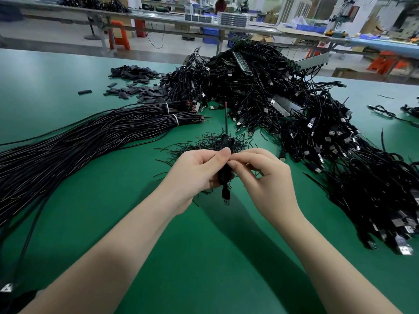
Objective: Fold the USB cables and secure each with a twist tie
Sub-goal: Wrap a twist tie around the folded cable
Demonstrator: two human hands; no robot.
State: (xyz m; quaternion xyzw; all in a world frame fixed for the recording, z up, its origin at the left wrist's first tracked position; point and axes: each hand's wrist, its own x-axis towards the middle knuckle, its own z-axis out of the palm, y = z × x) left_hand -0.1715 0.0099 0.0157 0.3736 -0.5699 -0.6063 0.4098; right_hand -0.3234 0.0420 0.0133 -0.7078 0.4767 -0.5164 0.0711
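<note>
A folded black USB cable (pixel 225 177) stands upright between both hands above the green table (pixel 113 200). Its USB plug (pixel 226 196) hangs below, and its thin wire end with a red tip (pixel 226 114) sticks up. My left hand (pixel 195 175) grips the folded bundle, thumb on top. My right hand (pixel 260 175) pinches at the bundle's upper part with fingertips; whether a twist tie sits there I cannot tell. A scatter of thin black twist ties (pixel 204 146) lies on the table just behind the hands.
A large heap of black USB cables (pixel 294 114) covers the right and far side. Long straight cable bundles (pixel 90 137) with white ties lie at the left. Small dark sleeves (pixel 136 82) are strewn at the far left. Other workbenches stand beyond.
</note>
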